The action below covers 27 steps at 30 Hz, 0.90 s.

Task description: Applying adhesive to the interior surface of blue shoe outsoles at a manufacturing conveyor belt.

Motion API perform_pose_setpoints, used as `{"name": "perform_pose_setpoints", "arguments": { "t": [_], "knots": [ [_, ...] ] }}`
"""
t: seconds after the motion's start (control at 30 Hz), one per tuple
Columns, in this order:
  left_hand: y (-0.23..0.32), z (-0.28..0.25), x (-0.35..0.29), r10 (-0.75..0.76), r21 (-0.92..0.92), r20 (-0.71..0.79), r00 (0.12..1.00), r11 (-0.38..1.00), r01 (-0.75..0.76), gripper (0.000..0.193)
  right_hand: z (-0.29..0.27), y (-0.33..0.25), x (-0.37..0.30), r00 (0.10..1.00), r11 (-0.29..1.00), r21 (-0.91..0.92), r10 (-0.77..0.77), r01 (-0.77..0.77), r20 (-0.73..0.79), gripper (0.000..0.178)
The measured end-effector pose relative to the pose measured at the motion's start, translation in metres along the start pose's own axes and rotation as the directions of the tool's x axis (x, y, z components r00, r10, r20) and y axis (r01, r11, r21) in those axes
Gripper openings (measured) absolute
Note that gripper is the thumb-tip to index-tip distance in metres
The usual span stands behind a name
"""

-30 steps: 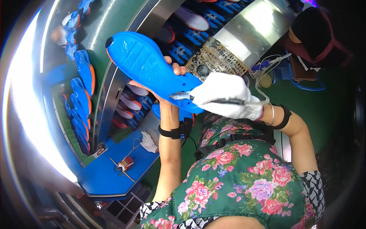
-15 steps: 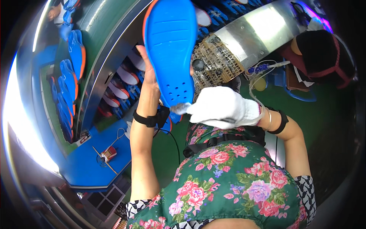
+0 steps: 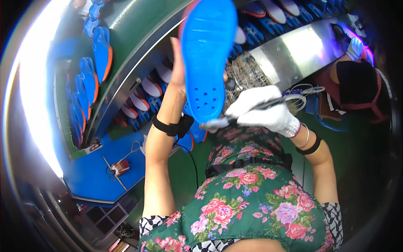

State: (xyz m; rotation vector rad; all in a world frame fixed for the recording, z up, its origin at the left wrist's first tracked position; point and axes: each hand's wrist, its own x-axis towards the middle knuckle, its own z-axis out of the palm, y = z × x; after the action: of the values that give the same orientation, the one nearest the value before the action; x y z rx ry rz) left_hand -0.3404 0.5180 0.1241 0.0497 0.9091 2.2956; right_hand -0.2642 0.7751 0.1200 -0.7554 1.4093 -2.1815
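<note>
My left hand point(image 3: 178, 69) grips a long blue insole point(image 3: 209, 54) from behind, its thumb along the left edge. The insole stands nearly upright, heel down, with a group of small holes in the heel and an orange-red edge on its left. My right hand point(image 3: 266, 111), in a white knit glove, is closed round a slim brush point(image 3: 216, 123) with a pale, greyish tip. That tip touches or nearly touches the bottom of the heel; blur hides the exact contact.
More blue insoles point(image 3: 86, 75) lie on a green belt at left. Others fill a rack point(image 3: 142, 90) below. A taped cardboard piece point(image 3: 249, 75) covers part of a metal ledge point(image 3: 289, 46). A blue table point(image 3: 90, 176) is at lower left. A co-worker point(image 3: 359, 84) sits at right near white cables point(image 3: 296, 98).
The insole and my left hand have shifted right in the picture, as has the background. My right hand has turned, showing the brush handle between its fingers, with the tip still at the heel.
</note>
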Motion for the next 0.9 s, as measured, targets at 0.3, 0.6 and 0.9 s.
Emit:
{"name": "perform_pose_setpoints", "arguments": {
  "t": [0.3, 0.6, 0.9],
  "knots": [
    [0.075, 0.008, 0.025, 0.742, -0.478, 0.058, 0.668, 0.608, -0.634, 0.067, -0.01, -0.013, 0.054, 0.93, 0.516, 0.822, 0.123, 0.239, -0.347, 0.024],
    [-0.05, 0.031, -0.03, 0.444, -0.517, -0.252, 0.86, 0.689, -0.508, 0.092, 0.014, -0.017, 0.062, 0.879, 0.974, 0.176, -0.042, 0.141, -0.475, 0.024],
    [-0.12, 0.02, -0.047, 0.282, -0.589, -0.111, 0.953, 0.754, -0.291, 0.111, 0.011, -0.035, 0.053, 0.894, 0.946, -0.279, -0.262, 0.164, -0.363, 0.022]
  ]
}}
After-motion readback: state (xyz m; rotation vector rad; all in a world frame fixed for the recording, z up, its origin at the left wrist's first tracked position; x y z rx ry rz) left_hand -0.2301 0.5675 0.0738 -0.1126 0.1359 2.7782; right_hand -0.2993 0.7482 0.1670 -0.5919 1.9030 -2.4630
